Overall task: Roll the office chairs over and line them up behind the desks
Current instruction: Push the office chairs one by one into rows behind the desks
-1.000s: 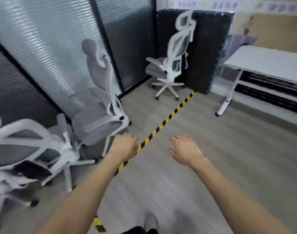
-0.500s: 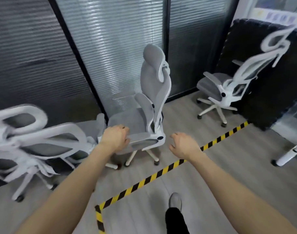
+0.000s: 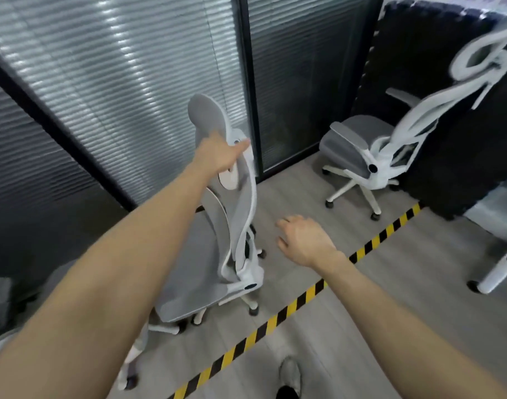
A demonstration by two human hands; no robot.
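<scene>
A grey and white office chair (image 3: 232, 226) stands right in front of me, its back turned to me and its seat facing the glass wall. My left hand (image 3: 220, 156) grips the top of its backrest, just under the headrest. My right hand (image 3: 302, 240) hovers open in the air to the right of the backrest, touching nothing. A second grey and white chair (image 3: 370, 156) stands at the back right, against a black foam panel. Only a white desk leg (image 3: 497, 272) shows at the right edge.
A glass wall with blinds (image 3: 117, 82) runs along the left and back. Yellow and black tape (image 3: 289, 306) crosses the wood floor diagonally. The black foam panel (image 3: 436, 82) leans at the back right. Part of another chair (image 3: 4, 300) shows at the far left. My shoe (image 3: 289, 375) is at the bottom.
I have stepped closer to the near chair. My left hand rose from near the armrest and took hold of the backrest top. My right hand stayed open, held out low.
</scene>
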